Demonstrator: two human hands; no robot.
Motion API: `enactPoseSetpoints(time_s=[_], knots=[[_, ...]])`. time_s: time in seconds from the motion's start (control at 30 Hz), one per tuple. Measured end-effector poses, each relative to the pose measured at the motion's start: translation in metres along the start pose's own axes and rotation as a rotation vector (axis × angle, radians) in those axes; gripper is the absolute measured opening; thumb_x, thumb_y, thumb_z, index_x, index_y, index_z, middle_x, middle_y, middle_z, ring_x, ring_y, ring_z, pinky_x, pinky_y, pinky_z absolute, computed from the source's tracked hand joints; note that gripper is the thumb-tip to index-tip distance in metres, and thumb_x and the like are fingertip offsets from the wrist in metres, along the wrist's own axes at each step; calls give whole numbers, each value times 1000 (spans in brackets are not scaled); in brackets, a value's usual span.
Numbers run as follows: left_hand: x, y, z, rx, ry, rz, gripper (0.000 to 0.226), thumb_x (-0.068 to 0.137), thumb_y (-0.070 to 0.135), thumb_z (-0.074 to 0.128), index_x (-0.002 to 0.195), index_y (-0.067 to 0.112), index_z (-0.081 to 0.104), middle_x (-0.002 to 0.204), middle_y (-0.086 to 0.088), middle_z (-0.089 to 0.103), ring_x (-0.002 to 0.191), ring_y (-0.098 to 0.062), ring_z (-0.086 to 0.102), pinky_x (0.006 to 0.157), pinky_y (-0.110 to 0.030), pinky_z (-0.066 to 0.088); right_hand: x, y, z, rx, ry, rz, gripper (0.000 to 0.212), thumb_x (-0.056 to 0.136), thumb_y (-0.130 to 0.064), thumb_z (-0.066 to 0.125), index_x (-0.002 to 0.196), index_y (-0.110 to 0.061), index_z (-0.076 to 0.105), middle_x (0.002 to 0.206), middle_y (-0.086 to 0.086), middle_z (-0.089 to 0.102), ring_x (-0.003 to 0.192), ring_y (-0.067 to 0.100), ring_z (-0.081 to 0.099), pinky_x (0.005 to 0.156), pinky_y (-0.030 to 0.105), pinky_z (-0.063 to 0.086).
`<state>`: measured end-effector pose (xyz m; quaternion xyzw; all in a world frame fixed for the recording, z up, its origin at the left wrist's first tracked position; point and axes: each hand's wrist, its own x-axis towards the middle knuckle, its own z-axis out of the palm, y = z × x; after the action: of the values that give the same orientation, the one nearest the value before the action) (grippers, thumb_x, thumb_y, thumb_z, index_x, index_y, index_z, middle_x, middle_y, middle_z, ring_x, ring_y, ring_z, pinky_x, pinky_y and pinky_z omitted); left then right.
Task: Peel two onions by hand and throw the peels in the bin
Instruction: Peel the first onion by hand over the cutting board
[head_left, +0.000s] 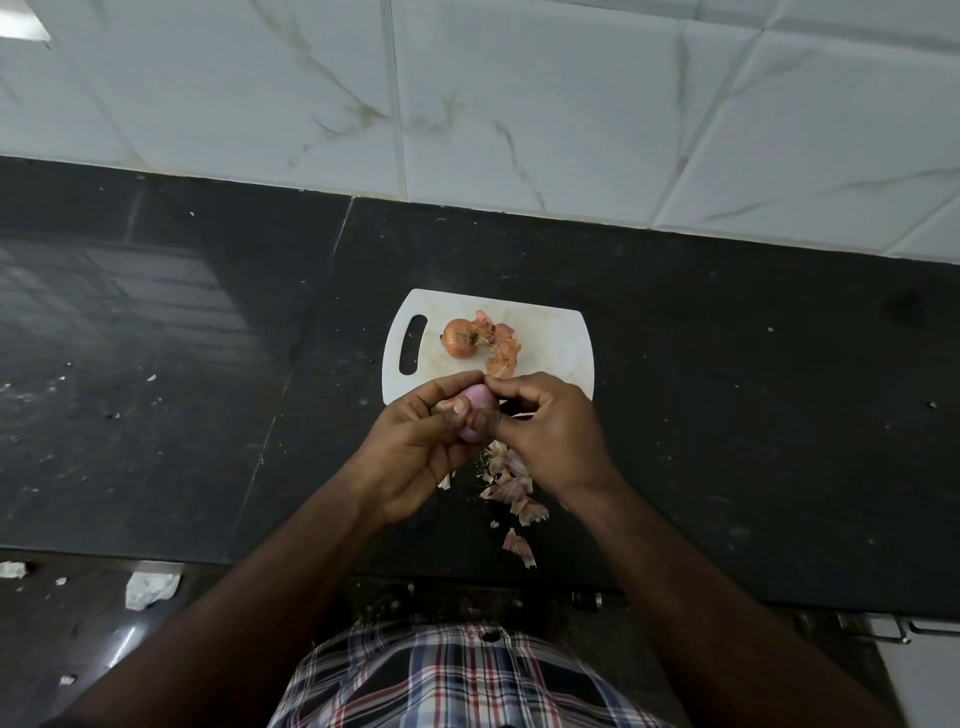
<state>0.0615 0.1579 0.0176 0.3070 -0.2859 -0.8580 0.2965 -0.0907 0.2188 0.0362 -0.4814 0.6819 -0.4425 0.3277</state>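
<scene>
A pink, mostly peeled onion (475, 410) sits between both hands above the near edge of the white cutting board (550, 343). My left hand (415, 452) grips it from the left, thumb across its front. My right hand (550, 431) pinches at its top right with curled fingers. A second onion (460, 338), still in its orange-brown skin, lies on the board beside loose peels (501, 345). More peels (511, 488) are scattered on the black counter below my hands. No bin is in view.
The black stone counter (727, 415) runs the full width, backed by a white marbled tile wall (519, 104). Crumpled white scraps (150, 590) lie on the floor at lower left. A cabinet handle (893, 631) shows at lower right.
</scene>
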Motion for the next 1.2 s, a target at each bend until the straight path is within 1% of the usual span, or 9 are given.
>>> enactPoseSetpoints(time_s=[0.2,0.27,0.4,0.5,0.6,0.77,0.9,1.03,1.2], knots=[[0,-3,0,-47,-57,11,56,76,16,73,129,4,61,130,-20,64,113,-34,64,98,-44,54,9,9,-6,157,76,13,13,85,-13,76,97,-15,78,93,-3,77,89,11,73,78,30,59],[0,-3,0,-64,-76,17,57,76,15,73,130,4,61,130,-20,64,111,-32,66,95,-42,56,8,7,-7,224,31,39,14,91,-13,70,103,-16,77,99,-2,77,94,10,72,78,23,57],[-1,-1,-2,-58,-63,28,49,86,7,64,133,0,56,123,-19,66,100,-25,71,80,-32,61,2,5,-1,220,-3,32,29,80,-26,81,107,-18,75,106,-3,73,96,12,70,84,31,58],[-1,-1,-3,-46,-118,42,61,78,15,78,133,2,58,132,-20,63,111,-30,67,90,-38,59,4,6,0,290,70,34,18,80,-18,80,98,-21,78,99,1,74,96,16,72,87,38,59],[-1,-1,-1,-48,-137,37,70,70,22,90,131,4,61,136,-21,61,115,-33,64,95,-42,56,5,7,-2,301,84,42,14,87,-10,73,97,-19,78,98,3,76,95,17,72,82,32,58],[-3,-2,-1,-81,-102,49,53,78,13,73,129,4,61,127,-18,65,109,-27,69,87,-35,59,0,4,-2,288,-32,52,26,84,-19,77,110,-18,74,107,-1,74,100,13,70,87,31,58],[-3,0,-1,-74,-147,48,69,73,19,87,133,2,58,137,-21,60,118,-32,64,97,-42,55,2,2,-3,353,48,58,22,81,-6,78,97,-22,77,101,4,76,97,18,72,85,34,58],[-3,1,0,-103,-96,50,57,76,18,84,127,4,63,132,-20,63,112,-32,67,93,-42,58,1,1,-6,284,49,39,19,90,-4,68,105,-13,76,101,2,76,95,16,73,79,34,61],[-4,0,6,-47,-2,71,40,89,9,56,129,3,59,128,-20,66,105,-28,70,87,-38,61,-11,-1,1,-197,218,-304,24,86,-18,71,109,-13,76,107,0,74,99,7,68,86,17,54]])
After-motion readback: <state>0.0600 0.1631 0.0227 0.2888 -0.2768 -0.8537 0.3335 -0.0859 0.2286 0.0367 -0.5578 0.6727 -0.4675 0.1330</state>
